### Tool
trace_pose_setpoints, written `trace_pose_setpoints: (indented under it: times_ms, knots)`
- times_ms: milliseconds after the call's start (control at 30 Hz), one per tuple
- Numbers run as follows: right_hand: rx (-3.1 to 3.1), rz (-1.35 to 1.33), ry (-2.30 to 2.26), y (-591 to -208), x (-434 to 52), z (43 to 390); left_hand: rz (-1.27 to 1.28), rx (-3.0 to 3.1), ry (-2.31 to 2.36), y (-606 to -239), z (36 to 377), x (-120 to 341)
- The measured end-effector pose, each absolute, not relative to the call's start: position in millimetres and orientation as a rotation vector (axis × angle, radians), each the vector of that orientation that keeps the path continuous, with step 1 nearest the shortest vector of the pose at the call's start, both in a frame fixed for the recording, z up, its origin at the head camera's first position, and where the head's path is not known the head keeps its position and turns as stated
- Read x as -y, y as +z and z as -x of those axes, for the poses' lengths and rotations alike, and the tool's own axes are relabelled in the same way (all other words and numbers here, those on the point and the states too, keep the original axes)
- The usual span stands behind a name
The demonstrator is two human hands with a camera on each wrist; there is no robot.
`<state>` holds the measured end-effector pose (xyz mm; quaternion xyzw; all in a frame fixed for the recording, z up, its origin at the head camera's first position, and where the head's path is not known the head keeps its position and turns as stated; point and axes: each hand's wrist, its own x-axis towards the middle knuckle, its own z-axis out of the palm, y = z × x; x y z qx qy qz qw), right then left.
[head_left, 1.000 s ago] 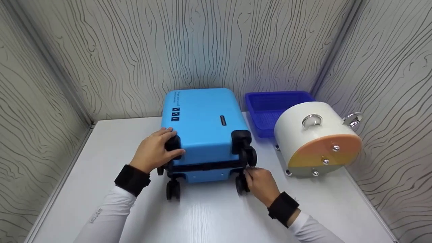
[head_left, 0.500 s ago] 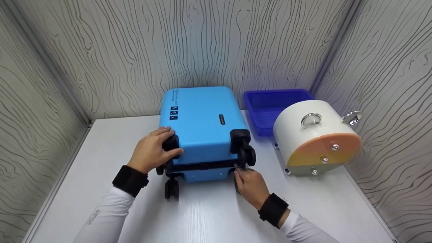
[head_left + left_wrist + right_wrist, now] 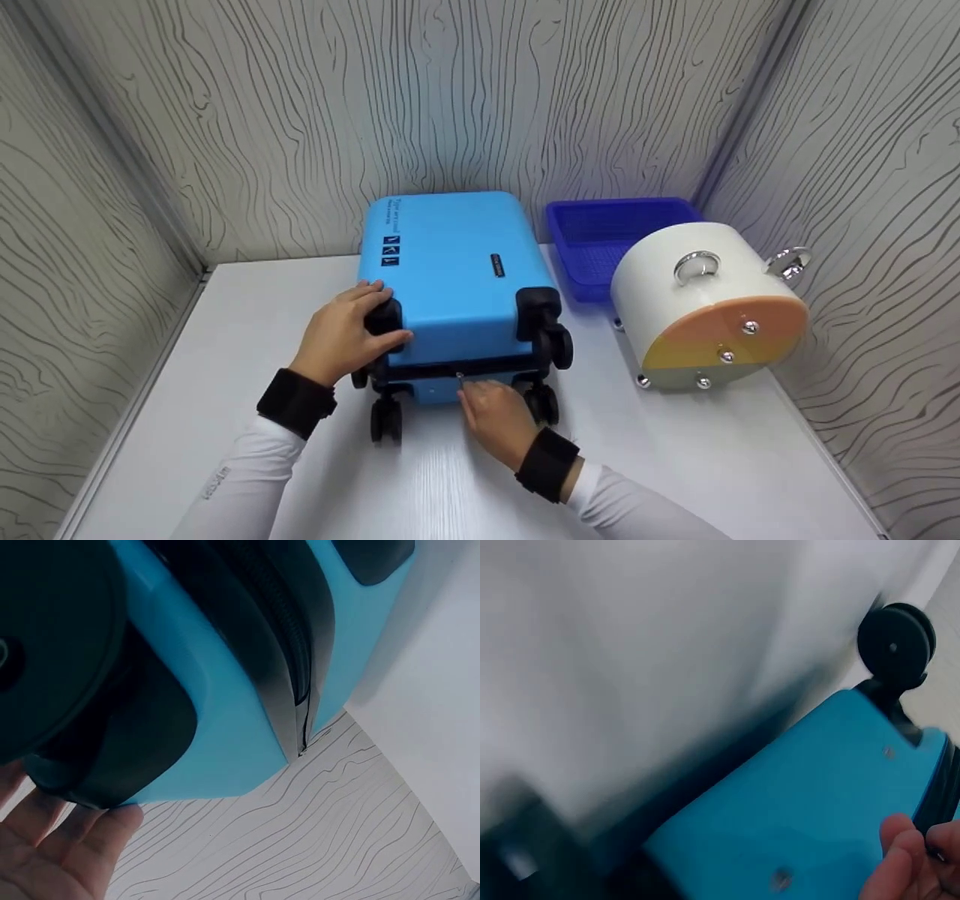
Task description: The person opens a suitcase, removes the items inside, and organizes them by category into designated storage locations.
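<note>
A light blue hard-shell suitcase (image 3: 450, 292) lies flat on the white table, its wheeled end toward me. My left hand (image 3: 341, 334) grips its near left corner, with fingers over the black wheel mount and the thumb on the end face. The left wrist view shows the zipper (image 3: 277, 600) up close beside a dark wheel (image 3: 60, 652). At the middle of that end, my right hand (image 3: 499, 420) pinches a small metal zipper pull (image 3: 460, 376) on the black zipper band (image 3: 424, 371). In the right wrist view, curled fingertips (image 3: 896, 840) meet at this band.
Right of the suitcase stands a blue plastic basket (image 3: 574, 270) against the back wall. A white drum-shaped box (image 3: 660, 277) with chrome handles and a striped front is close beside it. Black caster wheels (image 3: 559, 345) stick out from the suitcase's near end. Wood-grain panels surround the table.
My right hand has slid leftward along the suitcase's near end, from the right wheels to the middle, taking the zipper pull along. The left hand keeps its hold on the corner.
</note>
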<state>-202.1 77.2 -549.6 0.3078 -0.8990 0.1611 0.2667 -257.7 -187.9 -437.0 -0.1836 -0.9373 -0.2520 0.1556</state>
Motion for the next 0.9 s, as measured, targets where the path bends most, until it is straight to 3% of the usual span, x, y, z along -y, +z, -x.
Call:
trace_pose_setpoints:
  times_ms: [433, 633, 900]
  knots:
    - [2.497, -0.94, 0.32, -543.3, -32.2, 202.2, 0.505, 2.682, -0.768, -442.5, 257.5, 185.5]
    - [2.506, -0.99, 0.346, -536.6, -38.9, 206.3, 0.471, 2.704, -0.857, -444.9, 255.4, 184.5]
    - [2.489, -1.07, 0.558, -495.9, -61.8, 201.4, 0.484, 2.478, -0.814, -454.9, 239.9, 173.7]
